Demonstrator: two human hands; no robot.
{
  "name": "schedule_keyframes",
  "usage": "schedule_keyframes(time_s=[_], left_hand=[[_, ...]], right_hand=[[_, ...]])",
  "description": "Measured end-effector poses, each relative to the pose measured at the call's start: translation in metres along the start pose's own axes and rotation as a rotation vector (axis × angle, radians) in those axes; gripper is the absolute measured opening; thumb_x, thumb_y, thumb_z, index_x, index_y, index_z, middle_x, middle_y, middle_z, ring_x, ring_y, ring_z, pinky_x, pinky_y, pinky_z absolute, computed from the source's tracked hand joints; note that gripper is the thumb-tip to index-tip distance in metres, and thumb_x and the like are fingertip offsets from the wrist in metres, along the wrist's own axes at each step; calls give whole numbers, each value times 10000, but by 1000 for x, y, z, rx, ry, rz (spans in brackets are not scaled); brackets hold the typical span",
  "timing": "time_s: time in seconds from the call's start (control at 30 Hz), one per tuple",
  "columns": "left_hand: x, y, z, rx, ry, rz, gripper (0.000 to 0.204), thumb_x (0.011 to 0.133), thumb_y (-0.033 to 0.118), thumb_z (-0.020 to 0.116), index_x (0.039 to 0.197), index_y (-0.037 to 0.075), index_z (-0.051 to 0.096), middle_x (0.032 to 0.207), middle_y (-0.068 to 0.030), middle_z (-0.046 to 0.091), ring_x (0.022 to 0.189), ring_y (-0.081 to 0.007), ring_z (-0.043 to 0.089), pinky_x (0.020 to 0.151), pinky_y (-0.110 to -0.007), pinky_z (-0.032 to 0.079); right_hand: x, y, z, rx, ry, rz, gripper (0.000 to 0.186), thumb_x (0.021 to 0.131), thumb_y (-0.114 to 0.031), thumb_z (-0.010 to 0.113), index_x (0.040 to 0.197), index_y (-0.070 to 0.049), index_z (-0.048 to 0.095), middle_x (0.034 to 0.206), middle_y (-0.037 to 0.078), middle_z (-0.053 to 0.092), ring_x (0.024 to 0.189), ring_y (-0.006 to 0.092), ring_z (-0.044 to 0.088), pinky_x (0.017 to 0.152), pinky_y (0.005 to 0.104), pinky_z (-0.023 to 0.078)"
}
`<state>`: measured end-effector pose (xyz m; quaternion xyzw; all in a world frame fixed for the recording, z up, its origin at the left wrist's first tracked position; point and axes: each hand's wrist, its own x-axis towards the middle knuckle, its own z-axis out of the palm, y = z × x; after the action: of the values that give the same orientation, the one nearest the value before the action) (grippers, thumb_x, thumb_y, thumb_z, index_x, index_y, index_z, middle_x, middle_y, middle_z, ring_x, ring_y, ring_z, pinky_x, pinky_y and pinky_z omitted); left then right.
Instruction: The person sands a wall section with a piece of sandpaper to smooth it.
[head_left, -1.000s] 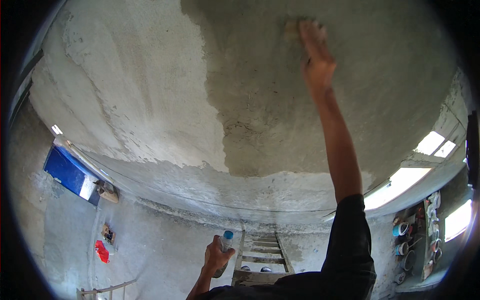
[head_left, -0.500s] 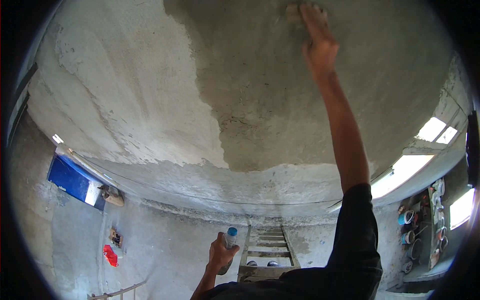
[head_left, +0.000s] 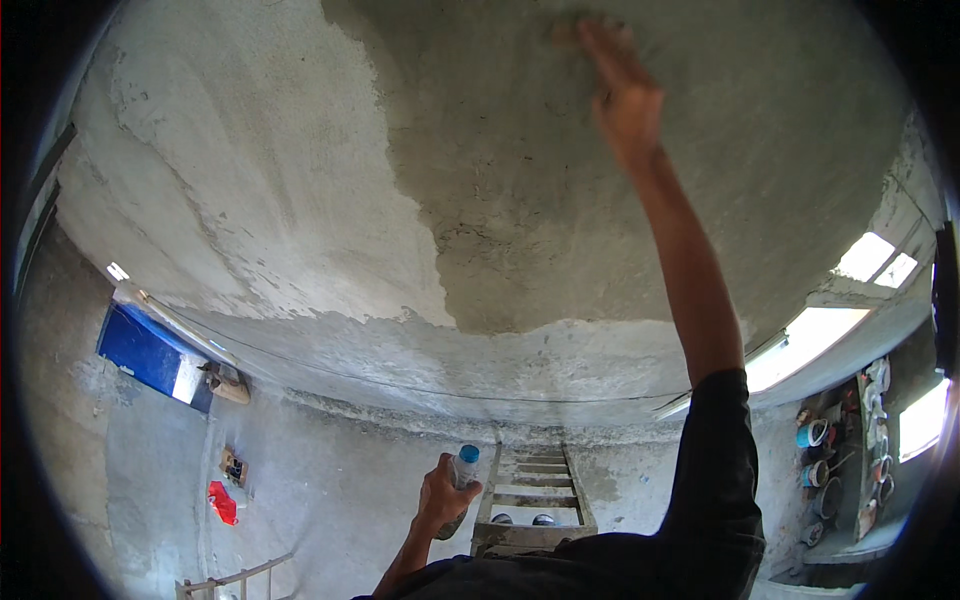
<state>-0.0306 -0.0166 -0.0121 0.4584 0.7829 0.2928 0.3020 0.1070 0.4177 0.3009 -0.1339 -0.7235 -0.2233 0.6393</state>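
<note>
My right arm reaches up to the grey plaster wall (head_left: 250, 180). At the top, my right hand (head_left: 627, 95) is closed on a small tan block that looks like a sponge (head_left: 568, 33), pressed to the darker, damp-looking plaster patch (head_left: 520, 220). Motion smears the block and fingertips. Low in the view, my left hand (head_left: 440, 495) wraps round a clear plastic bottle (head_left: 465, 468) with a blue cap, held upright. Dark liquid seems to fill its lower part.
A ladder (head_left: 535, 490) stands below me, with shoe tips showing between its rungs. Another ladder-like frame (head_left: 240, 577) is at lower left. A red bag (head_left: 222, 503) lies on the floor by a box (head_left: 233, 468). Several buckets (head_left: 815, 434) line the right side.
My right hand has slid a little left and slightly down along the wall with the block. The left hand and bottle have shifted only slightly.
</note>
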Motion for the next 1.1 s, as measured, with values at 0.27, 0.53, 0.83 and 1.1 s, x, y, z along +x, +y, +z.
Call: schedule_keyframes(time_s=[0.27, 0.53, 0.83, 1.1], left_hand=[[-4, 0, 5, 9, 8, 5, 522, 675, 258, 777, 1042, 11, 500, 909, -228, 659, 867, -408, 647, 738, -462, 519], [5, 12, 0, 15, -29, 97, 511, 685, 252, 752, 1053, 3, 498, 871, -221, 659, 831, -410, 653, 712, -458, 525], [22, 24, 21, 767, -418, 80, 543, 646, 375, 690, 1018, -1, 568, 877, -199, 673, 801, -372, 672, 693, -433, 540], [26, 24, 63, 843, -400, 202, 390, 649, 256, 655, 928, -3, 575, 806, -177, 670, 750, -336, 680, 643, -431, 537]], right_hand=[[-88, -6, 44, -120, -195, -23, 609, 734, 88, 604, 1305, -106, 517, 1309, 110, 546, 1208, 296, 523, 999, 391, 472], [-229, -106, -32, 175, -713, 749, 201, 895, -77, 497, 1010, -49, 659, 798, 188, 644, 648, 308, 620, 568, 377, 459], [-401, -309, -135, 432, -1043, 1512, 226, 823, -77, 618, 1023, 23, 650, 860, 102, 657, 736, 185, 642, 661, 353, 531], [-519, -338, -171, 611, -726, 1975, 264, 824, -27, 590, 1077, 42, 619, 901, 138, 650, 752, 239, 668, 625, 351, 573]])
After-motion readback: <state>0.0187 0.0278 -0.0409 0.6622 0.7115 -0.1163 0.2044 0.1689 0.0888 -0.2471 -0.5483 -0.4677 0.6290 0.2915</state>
